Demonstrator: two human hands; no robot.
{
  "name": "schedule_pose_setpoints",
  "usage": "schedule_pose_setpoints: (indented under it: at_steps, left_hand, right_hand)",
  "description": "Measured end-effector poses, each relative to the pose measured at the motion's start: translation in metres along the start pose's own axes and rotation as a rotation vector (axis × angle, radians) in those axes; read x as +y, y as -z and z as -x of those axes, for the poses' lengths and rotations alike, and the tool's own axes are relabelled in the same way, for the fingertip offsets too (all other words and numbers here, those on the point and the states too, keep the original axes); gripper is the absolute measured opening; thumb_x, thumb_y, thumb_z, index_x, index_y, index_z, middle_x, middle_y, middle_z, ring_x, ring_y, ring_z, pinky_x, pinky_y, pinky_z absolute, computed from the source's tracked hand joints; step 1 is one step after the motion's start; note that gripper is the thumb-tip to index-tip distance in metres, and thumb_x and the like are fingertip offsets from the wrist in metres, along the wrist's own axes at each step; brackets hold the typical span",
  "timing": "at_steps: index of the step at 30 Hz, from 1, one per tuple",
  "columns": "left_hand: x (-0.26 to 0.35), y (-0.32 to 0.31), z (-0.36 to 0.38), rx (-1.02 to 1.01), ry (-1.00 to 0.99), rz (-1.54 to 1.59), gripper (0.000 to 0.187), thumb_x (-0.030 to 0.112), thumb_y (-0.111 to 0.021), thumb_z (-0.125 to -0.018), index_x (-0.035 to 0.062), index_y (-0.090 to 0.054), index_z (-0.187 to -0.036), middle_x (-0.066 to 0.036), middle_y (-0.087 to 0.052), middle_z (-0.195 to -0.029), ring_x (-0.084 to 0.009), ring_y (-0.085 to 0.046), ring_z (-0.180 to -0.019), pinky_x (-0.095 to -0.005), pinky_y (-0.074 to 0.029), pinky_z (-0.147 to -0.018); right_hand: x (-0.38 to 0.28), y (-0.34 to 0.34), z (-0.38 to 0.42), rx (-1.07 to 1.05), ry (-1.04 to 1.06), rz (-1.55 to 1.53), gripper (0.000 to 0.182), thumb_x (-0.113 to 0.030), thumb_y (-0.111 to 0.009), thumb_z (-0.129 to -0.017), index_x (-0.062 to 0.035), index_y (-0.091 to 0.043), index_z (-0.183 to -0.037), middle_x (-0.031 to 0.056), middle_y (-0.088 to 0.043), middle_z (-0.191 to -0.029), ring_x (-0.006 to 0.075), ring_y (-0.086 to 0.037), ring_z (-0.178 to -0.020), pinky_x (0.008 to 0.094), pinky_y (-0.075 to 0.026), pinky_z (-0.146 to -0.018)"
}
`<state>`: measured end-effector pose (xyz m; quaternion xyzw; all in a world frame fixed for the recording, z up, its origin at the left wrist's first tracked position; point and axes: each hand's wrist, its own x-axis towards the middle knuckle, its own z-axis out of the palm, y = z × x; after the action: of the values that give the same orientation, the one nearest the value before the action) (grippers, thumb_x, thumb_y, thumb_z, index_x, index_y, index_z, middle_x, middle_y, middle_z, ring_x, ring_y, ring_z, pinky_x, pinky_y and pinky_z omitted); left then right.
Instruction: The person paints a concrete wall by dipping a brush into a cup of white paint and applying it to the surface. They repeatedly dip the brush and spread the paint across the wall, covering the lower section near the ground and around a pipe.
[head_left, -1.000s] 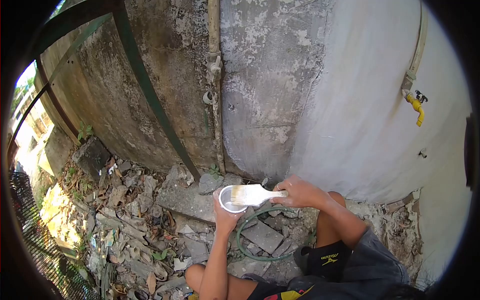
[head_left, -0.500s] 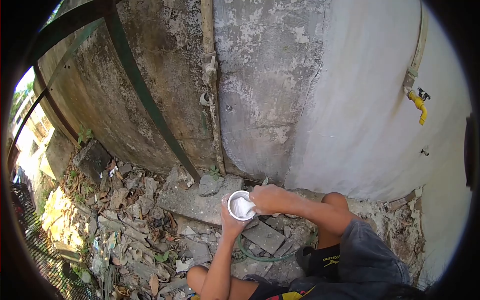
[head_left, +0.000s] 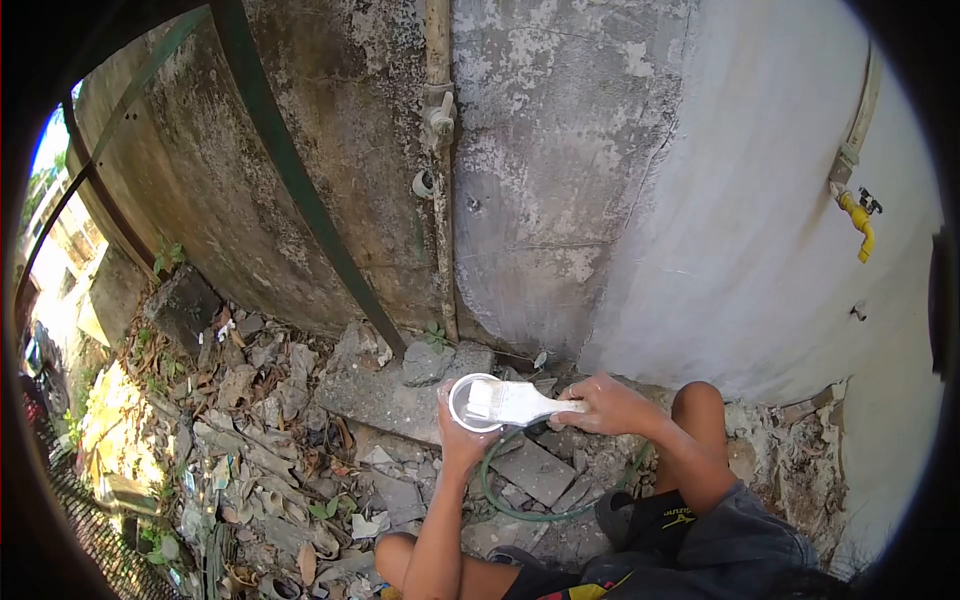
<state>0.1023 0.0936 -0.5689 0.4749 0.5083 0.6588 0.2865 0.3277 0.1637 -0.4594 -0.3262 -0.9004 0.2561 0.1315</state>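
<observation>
My left hand [head_left: 461, 440] is wrapped round a round white paint container [head_left: 456, 412], its open top facing me. My right hand [head_left: 601, 405] grips the handle of a paintbrush [head_left: 522, 403], which is coated in white. The brush lies level across the container's mouth, its bristles over the opening and its handle pointing right. White smears show on my fingers. Ahead stands the wall, with a whitened part [head_left: 740, 200] on the right and a bare, stained grey part [head_left: 545, 180] on the left.
A vertical pipe with a valve [head_left: 440, 120] and a slanting green metal bar [head_left: 290, 180] stand before the wall. A yellow tap [head_left: 857, 222] juts out at right. Rubble and dry leaves [head_left: 270, 430] cover the ground, with a green hose [head_left: 510, 512] near my feet.
My right hand has drawn back to the right, lifting the brush from inside the container to lie across its mouth. The view has shifted slightly left.
</observation>
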Motion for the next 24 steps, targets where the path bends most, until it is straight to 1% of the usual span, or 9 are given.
schedule_pose_setpoints:
  at_steps: [1,5,7,8,10,13,14,18,24]
  left_hand:
    - [0.002,0.000,-0.001,-0.011,0.028,0.055,0.087,0.012,-0.087,-0.052,0.0030,-0.037,-0.122,-0.011,-0.054,-0.112,-0.0221,-0.057,-0.103,-0.0347,-0.045,-0.092]
    - [0.007,-0.004,-0.005,0.028,0.046,0.043,0.086,0.010,-0.085,-0.051,0.0031,-0.037,-0.123,-0.011,-0.055,-0.113,-0.0226,-0.057,-0.103,-0.0351,-0.045,-0.092]
    - [0.008,-0.007,-0.007,0.037,0.054,0.045,0.085,0.010,-0.085,-0.051,0.0031,-0.039,-0.122,-0.011,-0.055,-0.112,-0.0228,-0.057,-0.103,-0.0353,-0.045,-0.092]
    - [0.005,-0.007,-0.007,0.012,0.036,-0.067,0.084,0.010,-0.085,-0.051,0.0029,-0.040,-0.122,-0.011,-0.056,-0.111,-0.0228,-0.057,-0.103,-0.0354,-0.045,-0.092]
    - [-0.007,-0.005,-0.007,-0.037,-0.004,-0.291,0.082,0.010,-0.084,-0.051,0.0026,-0.042,-0.121,-0.012,-0.056,-0.110,-0.0229,-0.057,-0.102,-0.0355,-0.045,-0.091]
    - [-0.015,-0.009,-0.003,-0.014,-0.035,-0.290,0.084,0.017,-0.087,-0.052,-0.0004,-0.043,-0.122,-0.018,-0.054,-0.114,-0.0343,-0.056,-0.104,-0.0398,-0.044,-0.091]
    - [-0.016,-0.011,-0.002,-0.001,0.031,-0.237,0.083,0.016,-0.087,-0.051,0.0002,-0.043,-0.121,-0.016,-0.054,-0.112,-0.0312,-0.056,-0.103,-0.0386,-0.044,-0.090]
    - [-0.006,-0.008,-0.003,0.022,-0.004,-0.129,0.081,0.013,-0.087,-0.051,0.0013,-0.043,-0.118,-0.012,-0.054,-0.107,-0.0253,-0.056,-0.100,-0.0359,-0.045,-0.089]
    - [0.001,-0.003,0.003,0.028,0.024,-0.036,0.080,0.010,-0.086,-0.051,0.0027,-0.043,-0.117,-0.012,-0.054,-0.109,-0.0240,-0.057,-0.100,-0.0357,-0.045,-0.090]
  right_hand:
    - [0.000,0.000,0.000,-0.019,-0.027,-0.021,0.034,-0.035,-0.066,-0.083,-0.0030,-0.069,-0.092,0.0199,-0.061,-0.067,0.0340,-0.058,-0.060,0.0403,-0.044,-0.058]
    - [-0.002,-0.002,0.000,-0.030,-0.095,-0.061,0.034,-0.035,-0.067,-0.083,-0.0025,-0.069,-0.093,0.0199,-0.062,-0.070,0.0342,-0.059,-0.062,0.0399,-0.045,-0.059]
    - [0.009,-0.011,0.002,0.076,0.025,0.022,0.032,-0.033,-0.066,-0.083,-0.0034,-0.069,-0.095,0.0172,-0.063,-0.073,0.0326,-0.061,-0.065,0.0393,-0.046,-0.059]
    - [0.013,-0.014,0.004,0.130,0.084,0.063,0.031,-0.032,-0.065,-0.084,-0.0039,-0.069,-0.096,0.0159,-0.064,-0.074,0.0318,-0.061,-0.066,0.0390,-0.046,-0.059]
    - [-0.013,0.004,0.003,0.087,0.077,0.259,0.028,-0.029,-0.064,-0.084,-0.0057,-0.069,-0.098,0.0125,-0.064,-0.076,0.0301,-0.062,-0.068,0.0388,-0.047,-0.060]
    - [-0.034,0.013,-0.005,0.018,0.093,0.427,0.026,-0.026,-0.062,-0.083,-0.0085,-0.067,-0.101,0.0084,-0.064,-0.079,0.0283,-0.063,-0.070,0.0391,-0.049,-0.061]
    - [-0.037,0.013,-0.008,-0.006,0.103,0.463,0.025,-0.026,-0.061,-0.083,-0.0095,-0.067,-0.102,0.0072,-0.064,-0.079,0.0278,-0.063,-0.070,0.0393,-0.049,-0.061]
    - [-0.045,0.017,-0.019,-0.099,0.157,0.458,0.025,-0.026,-0.061,-0.084,-0.0103,-0.066,-0.102,0.0079,-0.064,-0.078,0.0284,-0.063,-0.071,0.0404,-0.049,-0.061]
    - [-0.037,0.019,-0.024,-0.111,0.226,0.357,0.026,-0.029,-0.061,-0.084,-0.0111,-0.068,-0.100,0.0102,-0.064,-0.076,0.0306,-0.063,-0.073,0.0422,-0.049,-0.064]
